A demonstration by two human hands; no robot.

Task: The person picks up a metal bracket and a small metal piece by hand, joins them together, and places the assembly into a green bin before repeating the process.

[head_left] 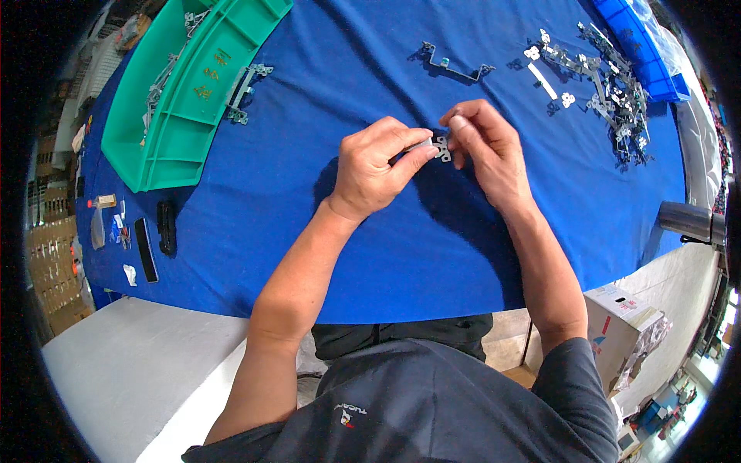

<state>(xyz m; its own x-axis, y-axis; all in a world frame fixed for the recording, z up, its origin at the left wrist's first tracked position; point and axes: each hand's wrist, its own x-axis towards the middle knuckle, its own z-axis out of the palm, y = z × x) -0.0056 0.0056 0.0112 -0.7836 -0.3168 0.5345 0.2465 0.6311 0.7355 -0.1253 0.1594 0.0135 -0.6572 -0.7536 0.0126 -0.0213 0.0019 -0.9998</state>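
Over the middle of the blue cloth, my left hand (369, 166) pinches a small silver metal bracket (442, 150) between thumb and fingers. Its cut-out plate end pokes out toward the right; the rest is covered by my fingertips. My right hand (494, 153) is at that plate end, thumb and forefinger drawn together. Whether these fingertips hold a small piece or only the bracket's edge cannot be made out. Beyond both hands lies a bent metal bracket (455, 72) on the cloth.
A green compartment tray (179, 171) with brass pieces stands far left, another bracket (242, 92) beside it. Loose metal parts (614, 100) lie in a heap far right, by a blue bin (673, 91). A phone (146, 251) and black case (167, 228) lie left; a dark cylinder (685, 221) lies right.
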